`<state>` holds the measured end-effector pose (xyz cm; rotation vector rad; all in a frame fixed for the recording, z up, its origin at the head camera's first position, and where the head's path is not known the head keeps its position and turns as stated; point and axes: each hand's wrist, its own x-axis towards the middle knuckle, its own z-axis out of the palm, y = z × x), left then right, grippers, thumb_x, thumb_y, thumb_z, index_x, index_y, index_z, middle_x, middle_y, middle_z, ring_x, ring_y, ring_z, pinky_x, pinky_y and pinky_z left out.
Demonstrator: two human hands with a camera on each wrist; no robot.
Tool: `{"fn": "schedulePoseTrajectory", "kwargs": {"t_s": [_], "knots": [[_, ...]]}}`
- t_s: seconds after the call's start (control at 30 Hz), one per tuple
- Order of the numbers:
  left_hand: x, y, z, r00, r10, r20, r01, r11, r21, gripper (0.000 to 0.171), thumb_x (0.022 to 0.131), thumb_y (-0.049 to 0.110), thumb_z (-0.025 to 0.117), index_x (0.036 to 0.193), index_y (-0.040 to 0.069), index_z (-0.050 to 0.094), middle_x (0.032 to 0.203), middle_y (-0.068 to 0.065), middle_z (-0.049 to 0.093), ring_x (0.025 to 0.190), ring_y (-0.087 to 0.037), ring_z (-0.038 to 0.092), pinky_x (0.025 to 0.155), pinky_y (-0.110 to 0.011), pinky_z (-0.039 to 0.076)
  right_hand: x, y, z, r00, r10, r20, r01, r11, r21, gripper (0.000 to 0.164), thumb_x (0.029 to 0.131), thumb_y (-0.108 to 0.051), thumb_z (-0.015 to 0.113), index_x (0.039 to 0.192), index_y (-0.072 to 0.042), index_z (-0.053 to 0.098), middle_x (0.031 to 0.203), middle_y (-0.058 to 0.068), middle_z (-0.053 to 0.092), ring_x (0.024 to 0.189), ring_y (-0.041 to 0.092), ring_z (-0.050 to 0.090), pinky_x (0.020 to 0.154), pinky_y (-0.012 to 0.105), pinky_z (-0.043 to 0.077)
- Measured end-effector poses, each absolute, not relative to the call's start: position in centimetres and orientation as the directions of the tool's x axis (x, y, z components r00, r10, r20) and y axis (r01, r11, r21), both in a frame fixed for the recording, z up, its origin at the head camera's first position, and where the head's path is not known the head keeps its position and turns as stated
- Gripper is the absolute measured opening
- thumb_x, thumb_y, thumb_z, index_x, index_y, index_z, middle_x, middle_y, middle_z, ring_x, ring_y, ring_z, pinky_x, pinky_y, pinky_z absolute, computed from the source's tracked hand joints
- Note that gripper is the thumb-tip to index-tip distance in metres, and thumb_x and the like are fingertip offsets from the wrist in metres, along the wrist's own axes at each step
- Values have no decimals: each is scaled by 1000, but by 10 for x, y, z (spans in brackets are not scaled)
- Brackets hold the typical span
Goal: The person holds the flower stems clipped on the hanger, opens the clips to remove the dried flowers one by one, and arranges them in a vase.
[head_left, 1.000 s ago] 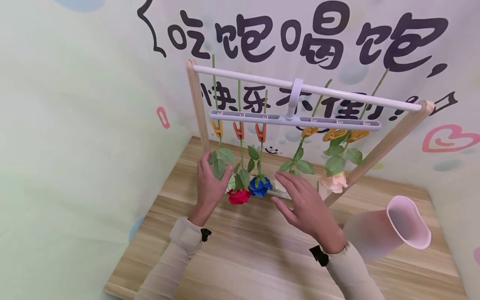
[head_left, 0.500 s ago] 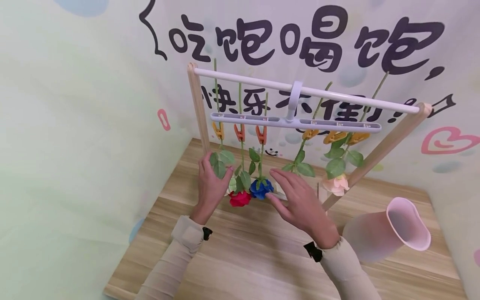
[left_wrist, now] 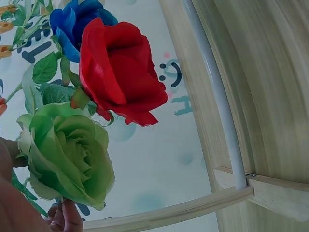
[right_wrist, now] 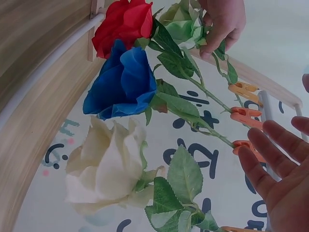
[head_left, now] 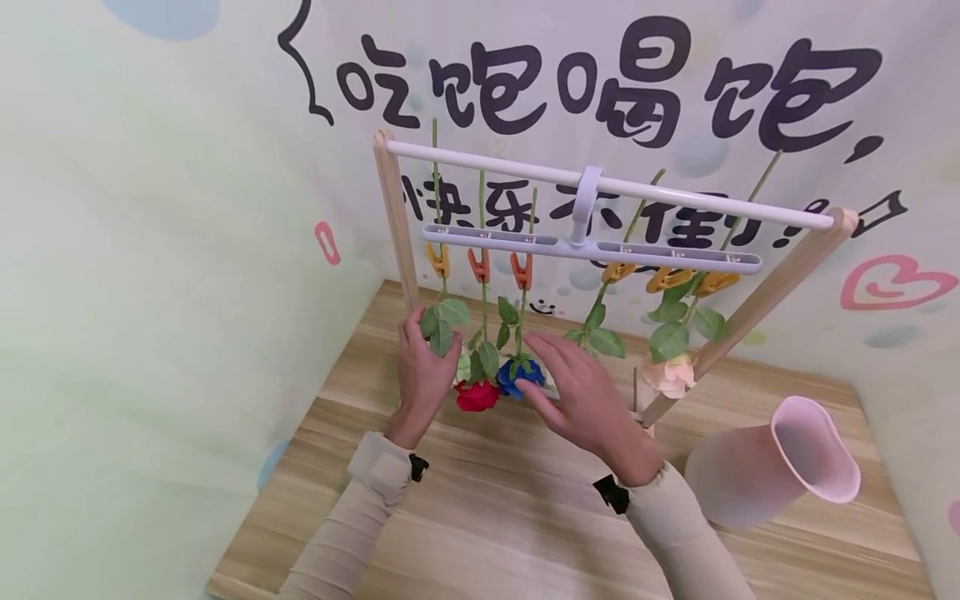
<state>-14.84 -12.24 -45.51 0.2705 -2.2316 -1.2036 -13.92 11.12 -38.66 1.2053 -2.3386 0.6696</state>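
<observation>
Several artificial roses hang head-down from clips on a lavender hanger (head_left: 517,242). At the left end, my left hand (head_left: 425,371) grips the green rose (left_wrist: 72,157) at the base of its bloom, thumb and fingers on either side. Beside it hang the red rose (head_left: 477,396) and the blue rose (head_left: 519,377). My right hand (head_left: 581,392) is held with its fingers extended near the blue rose, overlapping it in the head view. The right wrist view shows its palm (right_wrist: 285,193) with nothing in it. A white rose (right_wrist: 106,166), largely hidden by my right hand from the head camera, hangs beside the blue one.
A wooden rack with a white rod (head_left: 480,162) bears the hanger. A pink rose (head_left: 671,375) hangs near its right post (head_left: 795,275). The pink vase (head_left: 742,471) stands at the right of the wooden table (head_left: 480,517). Yellow clips (head_left: 670,278) and orange clips (head_left: 478,265) hold the stems.
My right hand has moved left, from beside the blue rose to overlapping it in the head view. My left hand stays at the green rose.
</observation>
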Motion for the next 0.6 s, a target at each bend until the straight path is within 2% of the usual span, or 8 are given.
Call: {"fn": "schedulePoseTrajectory", "kwargs": {"t_s": [0.13, 0.37, 0.6], "knots": [[-149, -122, -454, -805, -437, 400, 98, 567, 818, 67, 85, 16, 77, 138, 0, 41, 126, -21, 53, 113, -39, 60, 92, -52, 52, -141, 107, -385, -536, -621, 572, -831, 507, -229, 59, 103, -48, 44, 142, -4, 50, 135, 17, 59, 124, 32, 57, 100, 49, 47], [-147, -123, -454, -793, -424, 439, 125, 591, 797, 60, 85, 13, 76, 135, 1, 45, 125, -23, 58, 111, -40, 63, 90, -53, 52, -143, 95, -381, -578, -598, 555, -806, 523, -277, 54, 98, -33, 61, 141, -3, 50, 138, 14, 57, 127, 31, 55, 102, 49, 46], [-146, -124, -454, -806, -406, 431, 121, 599, 792, 55, 87, 13, 74, 135, 2, 48, 116, -23, 65, 102, -40, 66, 83, -54, 53, -149, 79, -380, -591, -573, 567, -804, 477, -356, 51, 100, -34, 58, 140, -3, 50, 138, 15, 57, 128, 30, 53, 105, 48, 43]]}}
